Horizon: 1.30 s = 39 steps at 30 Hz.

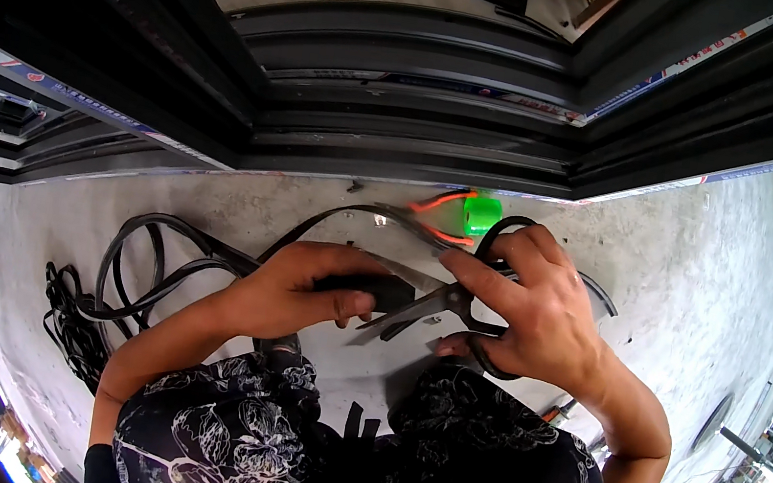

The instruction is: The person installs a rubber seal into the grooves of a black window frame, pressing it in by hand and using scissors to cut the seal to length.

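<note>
My left hand [286,292] is closed around a bunched black rubber strip [384,293], whose end sticks out past the thumb and fingers. Long loops of the same kind of black strip [110,274] trail over the floor to the left. In my right hand [549,314] are black-handled scissors [454,299], with fingers and thumb in the loops. The scissor blades are spread apart and point left, one on each side of the strip's end. Whether the blades touch the strip is hard to tell.
A large black window or door frame [410,141] with printed film edges stands just ahead. Between it and my hands lie a bright green roll [482,216] and a blurred orange-handled tool [445,200]. A tangled black bundle [73,326] rests at lower left on the concrete floor [701,256].
</note>
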Each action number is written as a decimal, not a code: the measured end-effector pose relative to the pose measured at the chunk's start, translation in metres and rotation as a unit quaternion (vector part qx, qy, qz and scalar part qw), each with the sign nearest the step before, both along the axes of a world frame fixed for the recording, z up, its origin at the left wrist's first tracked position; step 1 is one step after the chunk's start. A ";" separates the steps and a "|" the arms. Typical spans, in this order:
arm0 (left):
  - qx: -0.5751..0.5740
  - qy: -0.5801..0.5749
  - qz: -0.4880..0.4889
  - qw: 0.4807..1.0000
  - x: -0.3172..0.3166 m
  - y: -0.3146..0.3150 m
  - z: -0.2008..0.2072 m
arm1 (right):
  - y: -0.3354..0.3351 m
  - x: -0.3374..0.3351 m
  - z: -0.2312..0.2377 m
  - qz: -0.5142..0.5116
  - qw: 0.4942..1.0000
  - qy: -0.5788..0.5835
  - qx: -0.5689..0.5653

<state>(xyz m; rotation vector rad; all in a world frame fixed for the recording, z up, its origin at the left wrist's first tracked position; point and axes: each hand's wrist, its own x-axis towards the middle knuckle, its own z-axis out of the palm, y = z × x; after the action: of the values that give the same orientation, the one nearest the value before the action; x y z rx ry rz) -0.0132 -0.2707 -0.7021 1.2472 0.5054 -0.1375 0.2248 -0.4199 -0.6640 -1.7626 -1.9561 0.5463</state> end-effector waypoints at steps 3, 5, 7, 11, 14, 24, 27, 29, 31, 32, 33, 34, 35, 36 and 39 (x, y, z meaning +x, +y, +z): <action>0.028 -0.020 -0.006 0.999 -0.003 0.000 -0.004 | -0.001 0.001 -0.005 0.015 1.000 -0.008 -0.004; 0.063 -0.049 -0.008 0.997 -0.006 -0.001 -0.007 | -0.002 0.002 -0.007 0.031 0.999 -0.014 -0.011; 0.024 -0.021 0.013 0.999 -0.008 -0.004 -0.007 | -0.003 0.004 -0.010 0.046 0.999 -0.019 -0.016; 0.012 0.000 0.031 0.999 -0.014 -0.006 -0.005 | -0.004 0.004 -0.023 0.074 0.997 -0.011 -0.008; 0.004 -0.012 0.027 1.000 -0.017 -0.006 -0.008 | -0.003 0.002 -0.030 0.087 0.996 0.000 0.013; -0.015 -0.012 0.020 1.000 -0.025 -0.006 -0.008 | -0.004 -0.008 -0.049 0.120 0.991 0.001 0.061; -0.051 -0.003 0.041 0.998 -0.026 -0.007 -0.007 | -0.003 -0.010 -0.053 0.125 0.989 -0.007 0.076; -0.076 0.003 0.065 0.995 -0.030 -0.010 -0.010 | -0.001 -0.011 -0.054 0.125 0.989 -0.011 0.075; -0.086 0.001 0.069 0.994 -0.034 -0.008 -0.013 | 0.002 -0.012 -0.054 0.121 0.989 -0.007 0.080; -0.091 0.000 0.072 0.993 -0.035 -0.008 -0.013 | 0.004 -0.013 -0.056 0.118 0.989 -0.001 0.084; -0.100 0.007 0.084 0.991 -0.036 -0.008 -0.012 | 0.005 -0.014 -0.057 0.115 0.989 0.005 0.089; -0.107 0.014 0.097 0.989 -0.036 -0.008 -0.011 | 0.006 -0.015 -0.059 0.112 0.989 0.007 0.097; -0.114 0.022 0.110 0.987 -0.036 -0.009 -0.009 | 0.008 -0.016 -0.062 0.110 0.988 0.010 0.106; -0.117 0.022 0.120 0.986 -0.037 -0.009 -0.009 | 0.009 -0.018 -0.065 0.107 0.988 0.012 0.115; -0.133 0.010 0.138 0.981 -0.038 -0.009 -0.010 | 0.012 -0.022 -0.068 0.096 0.986 0.022 0.138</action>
<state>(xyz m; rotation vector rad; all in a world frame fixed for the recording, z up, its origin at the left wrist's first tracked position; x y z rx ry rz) -0.0515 -0.2800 -0.7126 0.9057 0.6499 0.0172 0.2025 -0.4083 -0.7322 -1.3933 -2.0711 0.3522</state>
